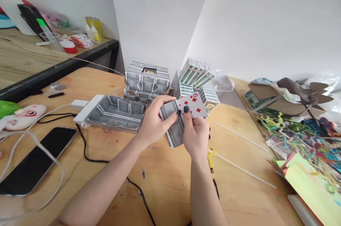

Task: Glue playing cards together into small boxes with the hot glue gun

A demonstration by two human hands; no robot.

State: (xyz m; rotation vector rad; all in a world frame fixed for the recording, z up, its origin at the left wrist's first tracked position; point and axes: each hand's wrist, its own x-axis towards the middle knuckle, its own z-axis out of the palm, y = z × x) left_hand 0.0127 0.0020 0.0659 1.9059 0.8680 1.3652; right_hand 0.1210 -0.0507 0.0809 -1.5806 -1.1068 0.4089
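Observation:
My left hand [156,119] is closed around a grey-backed playing-card piece [173,132], its thumb pressed on the patterned face. With a bent thumb and curled fingers, my right hand [196,132] pinches a diamond playing card [199,107], face up, against that piece's upper right. Whether the piece is one layer or several cannot be made out. Behind my left hand lies an open tray made of grey-backed cards [117,112]. Farther back stands a chest-like card structure [145,76]. Stacked card boxes [195,73] rise just beyond my right hand.
A yellow glue gun [211,162] lies partly behind my right forearm, near white glue sticks [245,171]. On the left are a power strip [86,112], a phone [39,160] and loose cables. Coloured pipe cleaners [301,137] and paper sheets [311,183] crowd the right side.

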